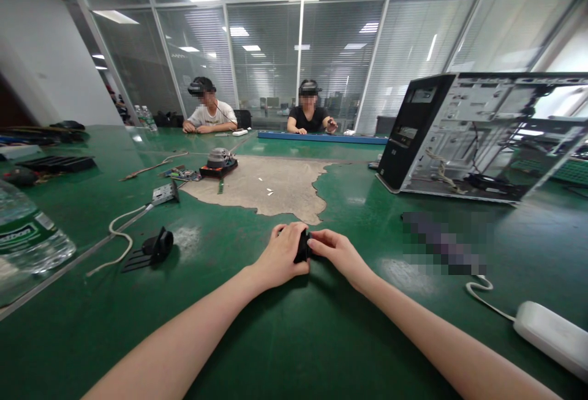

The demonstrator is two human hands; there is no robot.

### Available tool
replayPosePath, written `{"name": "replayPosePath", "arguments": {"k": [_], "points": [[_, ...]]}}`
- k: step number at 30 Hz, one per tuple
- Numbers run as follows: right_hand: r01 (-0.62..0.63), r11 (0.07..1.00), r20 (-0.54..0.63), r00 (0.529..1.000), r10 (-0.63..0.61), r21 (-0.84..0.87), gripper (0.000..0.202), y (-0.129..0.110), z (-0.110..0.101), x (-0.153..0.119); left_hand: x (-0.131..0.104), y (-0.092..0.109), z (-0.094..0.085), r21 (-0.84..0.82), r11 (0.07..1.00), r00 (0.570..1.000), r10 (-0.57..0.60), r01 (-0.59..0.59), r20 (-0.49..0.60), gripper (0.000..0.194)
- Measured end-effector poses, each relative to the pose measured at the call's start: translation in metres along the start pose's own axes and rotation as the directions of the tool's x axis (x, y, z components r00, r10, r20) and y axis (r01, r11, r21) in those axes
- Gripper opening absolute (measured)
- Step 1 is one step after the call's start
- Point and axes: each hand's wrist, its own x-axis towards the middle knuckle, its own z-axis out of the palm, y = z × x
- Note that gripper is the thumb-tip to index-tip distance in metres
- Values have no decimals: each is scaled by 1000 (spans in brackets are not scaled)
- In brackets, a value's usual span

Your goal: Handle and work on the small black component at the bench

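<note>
Holding a small black part (302,247) just on our side of the pale patch (275,173) in the green counter (275,339), we have both hands on it. Our left grip (283,254) wraps over it from the left, fingers on top and thumb low along its near edge. Our right grip (337,252) closes on its right side, thumb and fingertips drawn together against it. Our fingers hide much of the part, so we cannot tell its full shape.

At the patch's left end we see a round metal-topped unit (219,162) on an orange and black base, with a circuit board (184,173) beside it. Paper scraps (269,192) lie on the patch. Nearer to us and left of the patch are a metal-faced connector (165,193), a pale cable (120,234) and a black bracket (156,248); a water bottle (32,228) is farther left.

Right of the patch stands an open computer case (413,136), with a white box (551,332) nearer to us. Beyond the patch, two people (210,112) wearing headsets sit at the counter.
</note>
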Motion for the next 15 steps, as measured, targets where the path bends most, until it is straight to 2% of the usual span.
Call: {"name": "replayPosePath", "arguments": {"k": [6,10,15], "points": [[39,999,41,998,-39,-3,28,5,8,5,-1,-1,4,-5,1000,1000,-13,13,-19,56],[154,984,58,987,-149,-90,20,3,8,-1,-1,-3,5,23,1000,1000,12,-11,-18,58],[260,954,52,966,-255,-151,21,-2,11,-12,-1,-5,6,30,999,1000,18,-18,-16,58]]}}
